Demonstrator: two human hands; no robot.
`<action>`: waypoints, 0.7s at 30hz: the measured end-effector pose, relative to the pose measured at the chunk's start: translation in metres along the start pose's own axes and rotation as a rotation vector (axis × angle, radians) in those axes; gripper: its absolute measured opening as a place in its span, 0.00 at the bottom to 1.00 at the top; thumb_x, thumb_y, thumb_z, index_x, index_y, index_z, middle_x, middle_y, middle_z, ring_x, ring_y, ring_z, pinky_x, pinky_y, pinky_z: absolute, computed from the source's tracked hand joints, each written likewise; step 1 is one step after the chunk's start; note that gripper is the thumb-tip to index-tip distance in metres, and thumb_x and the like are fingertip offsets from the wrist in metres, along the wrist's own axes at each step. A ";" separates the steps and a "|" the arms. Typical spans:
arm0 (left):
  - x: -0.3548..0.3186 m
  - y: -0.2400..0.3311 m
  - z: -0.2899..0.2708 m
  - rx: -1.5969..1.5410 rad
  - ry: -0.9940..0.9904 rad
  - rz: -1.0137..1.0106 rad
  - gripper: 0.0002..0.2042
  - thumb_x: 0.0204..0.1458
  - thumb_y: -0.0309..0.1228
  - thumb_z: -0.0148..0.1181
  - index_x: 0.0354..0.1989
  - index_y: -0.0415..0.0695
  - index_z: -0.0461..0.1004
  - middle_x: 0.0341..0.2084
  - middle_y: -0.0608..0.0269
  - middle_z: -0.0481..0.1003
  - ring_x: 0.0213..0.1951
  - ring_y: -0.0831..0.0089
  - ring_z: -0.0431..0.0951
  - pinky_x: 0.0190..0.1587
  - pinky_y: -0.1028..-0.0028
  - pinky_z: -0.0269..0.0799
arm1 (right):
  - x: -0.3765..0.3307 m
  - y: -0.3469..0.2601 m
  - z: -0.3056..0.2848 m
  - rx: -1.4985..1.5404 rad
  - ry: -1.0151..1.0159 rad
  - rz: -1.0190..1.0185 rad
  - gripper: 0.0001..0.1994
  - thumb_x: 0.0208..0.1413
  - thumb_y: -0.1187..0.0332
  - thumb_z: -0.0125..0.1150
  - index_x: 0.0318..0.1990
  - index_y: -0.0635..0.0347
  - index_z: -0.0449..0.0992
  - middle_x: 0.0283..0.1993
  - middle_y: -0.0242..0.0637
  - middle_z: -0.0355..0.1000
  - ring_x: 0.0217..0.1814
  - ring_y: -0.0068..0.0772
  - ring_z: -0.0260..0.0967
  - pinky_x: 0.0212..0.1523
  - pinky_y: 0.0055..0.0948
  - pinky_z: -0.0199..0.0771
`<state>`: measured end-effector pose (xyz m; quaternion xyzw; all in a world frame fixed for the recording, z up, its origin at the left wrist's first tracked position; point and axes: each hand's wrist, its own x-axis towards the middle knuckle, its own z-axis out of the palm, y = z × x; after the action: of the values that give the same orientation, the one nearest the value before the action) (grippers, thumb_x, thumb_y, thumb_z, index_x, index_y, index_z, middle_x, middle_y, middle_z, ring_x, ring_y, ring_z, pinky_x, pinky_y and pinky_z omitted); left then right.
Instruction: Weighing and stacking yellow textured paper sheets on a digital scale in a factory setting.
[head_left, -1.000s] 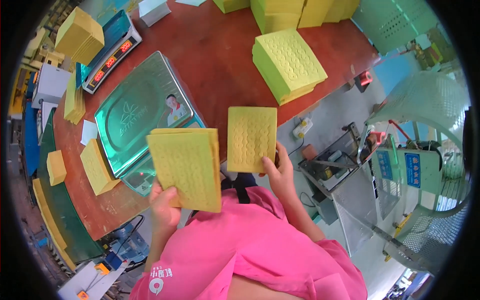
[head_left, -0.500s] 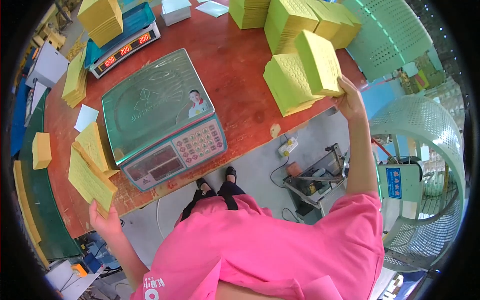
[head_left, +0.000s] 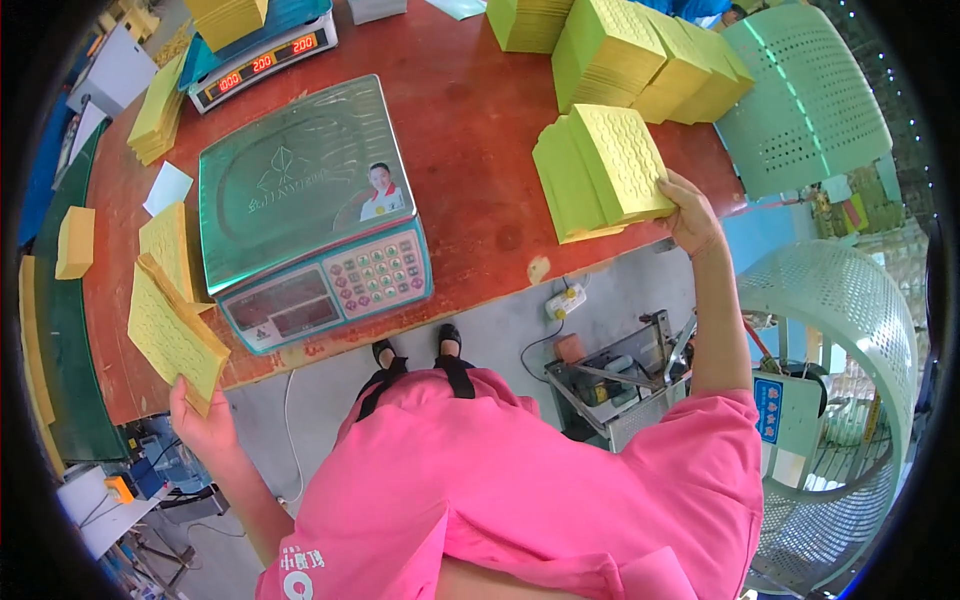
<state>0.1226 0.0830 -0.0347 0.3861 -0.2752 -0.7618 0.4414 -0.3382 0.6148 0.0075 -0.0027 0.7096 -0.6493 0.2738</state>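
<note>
My left hand [head_left: 205,422] pinches the lower corner of a thin stack of embossed yellow paper [head_left: 178,335], tilted over the table's left front edge. Behind it another yellow stack [head_left: 172,248] leans beside the scale. At the right, my right hand [head_left: 692,215] grips the near right corner of a thick stack of yellow paper [head_left: 622,160]. That stack rests on or against a second yellow stack [head_left: 562,185] on the tabletop; the contact between them is partly hidden. Between my hands stands a digital scale [head_left: 305,180] with a bare metal pan.
The red table [head_left: 470,150] bears several tall yellow stacks [head_left: 605,50] at the back right. A second scale [head_left: 265,65] at the back left carries a yellow stack. Green perforated baskets [head_left: 800,100] stand right, and a metal frame with tools [head_left: 620,370] sits below.
My right hand has lowered its thick stack onto or against the stack on the table. My left hand keeps its thin stack, nearly unmoved. The view has shifted slightly.
</note>
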 end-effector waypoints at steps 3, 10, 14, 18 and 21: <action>0.001 -0.004 -0.003 -0.008 -0.019 -0.006 0.21 0.56 0.27 0.54 0.58 0.33 0.65 0.57 0.53 0.70 0.58 0.60 0.71 0.62 0.57 0.67 | 0.001 -0.001 0.004 -0.014 0.001 -0.005 0.19 0.64 0.65 0.49 0.59 0.61 0.68 0.42 0.30 0.75 0.35 0.20 0.71 0.27 0.20 0.68; -0.004 0.008 -0.028 -0.014 0.008 0.012 0.19 0.56 0.27 0.53 0.56 0.34 0.67 0.54 0.53 0.73 0.56 0.60 0.73 0.60 0.59 0.69 | 0.017 0.002 0.009 -0.070 -0.044 -0.032 0.18 0.64 0.65 0.50 0.59 0.62 0.69 0.45 0.34 0.75 0.38 0.26 0.73 0.33 0.27 0.74; -0.001 0.001 -0.030 0.055 0.164 0.040 0.14 0.55 0.30 0.57 0.49 0.41 0.72 0.44 0.58 0.76 0.47 0.65 0.77 0.45 0.66 0.75 | -0.005 -0.006 0.022 -0.160 -0.124 -0.134 0.20 0.64 0.65 0.50 0.61 0.65 0.67 0.55 0.41 0.71 0.53 0.34 0.73 0.45 0.32 0.78; 0.023 0.021 -0.025 -0.004 0.177 0.089 0.16 0.53 0.25 0.55 0.52 0.40 0.70 0.48 0.59 0.75 0.50 0.63 0.75 0.52 0.64 0.72 | -0.009 0.008 0.011 -0.198 0.046 -0.221 0.19 0.65 0.63 0.50 0.60 0.63 0.69 0.44 0.31 0.73 0.38 0.20 0.71 0.32 0.20 0.70; 0.034 0.035 -0.044 0.098 0.105 0.122 0.20 0.52 0.21 0.52 0.56 0.39 0.67 0.51 0.57 0.74 0.54 0.63 0.74 0.57 0.61 0.70 | 0.006 0.011 0.017 -0.269 0.158 -0.200 0.19 0.65 0.62 0.52 0.59 0.63 0.69 0.41 0.28 0.72 0.34 0.16 0.67 0.29 0.18 0.66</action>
<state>0.1642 0.0335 -0.0438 0.4289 -0.3115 -0.6980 0.4815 -0.3327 0.5990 -0.0053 -0.0590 0.8055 -0.5707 0.1483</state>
